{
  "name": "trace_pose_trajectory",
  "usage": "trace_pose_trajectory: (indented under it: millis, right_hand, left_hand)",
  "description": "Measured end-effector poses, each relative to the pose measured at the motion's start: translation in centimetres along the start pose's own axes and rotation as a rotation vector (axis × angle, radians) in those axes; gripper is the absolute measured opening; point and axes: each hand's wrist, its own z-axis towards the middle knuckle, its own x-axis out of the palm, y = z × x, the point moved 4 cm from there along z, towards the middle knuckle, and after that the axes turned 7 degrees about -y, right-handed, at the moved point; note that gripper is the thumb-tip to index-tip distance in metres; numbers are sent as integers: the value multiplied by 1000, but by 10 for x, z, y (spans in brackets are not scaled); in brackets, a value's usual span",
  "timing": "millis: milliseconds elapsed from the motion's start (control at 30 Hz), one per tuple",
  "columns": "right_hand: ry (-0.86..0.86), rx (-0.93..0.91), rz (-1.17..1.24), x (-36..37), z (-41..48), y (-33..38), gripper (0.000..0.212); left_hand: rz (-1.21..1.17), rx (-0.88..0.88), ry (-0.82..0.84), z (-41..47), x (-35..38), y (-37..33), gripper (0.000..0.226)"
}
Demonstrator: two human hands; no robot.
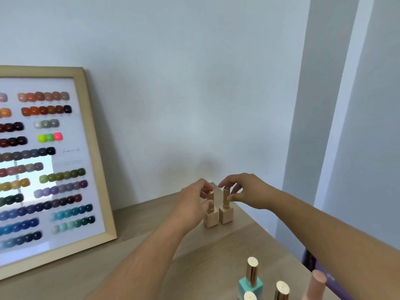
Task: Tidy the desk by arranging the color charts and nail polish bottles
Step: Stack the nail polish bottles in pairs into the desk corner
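Two bottles: a left beige bottle (211, 215) and a right beige bottle (226, 210) stand upright side by side, just apart, near the far right corner of the desk (151, 221); both have square pale bodies and tall gold caps
Left hand: the left hand (194, 202) curls round the gold cap of the left beige bottle; thumb and fingers pinch the cap near its top; the bottle's body sits below and just right of the palm, its base on the desk
Right hand: the right hand (244, 189) arches over the right beige bottle; fingertips touch the top of its cap and the thumb presses the cap's right side, a light pinch; the bottle stands below and left of the palm
Colour chart: a framed colour chart (54, 161) leans against the wall at the left, its lower edge on the desk; rows of nail swatches in many colours fill it; it stands well apart from both hands
Near edge: a turquoise bottle (251, 282) with a gold cap stands at the lower right, well apart from the hands; beside it two more gold caps (282, 289) and a pink bottle (317, 284) show only in part
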Motion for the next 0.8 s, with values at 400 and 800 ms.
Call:
trace_pose_trajectory:
  millis: [400, 800]
  right_hand:
    - [-177, 158, 355, 46, -31, -63, 20]
    - [-347, 87, 192, 61, 1, -63, 21]
  left_hand:
    - [-106, -186, -85, -32, 37, 39, 23]
    - [-71, -192, -170, -6, 47, 49, 22]
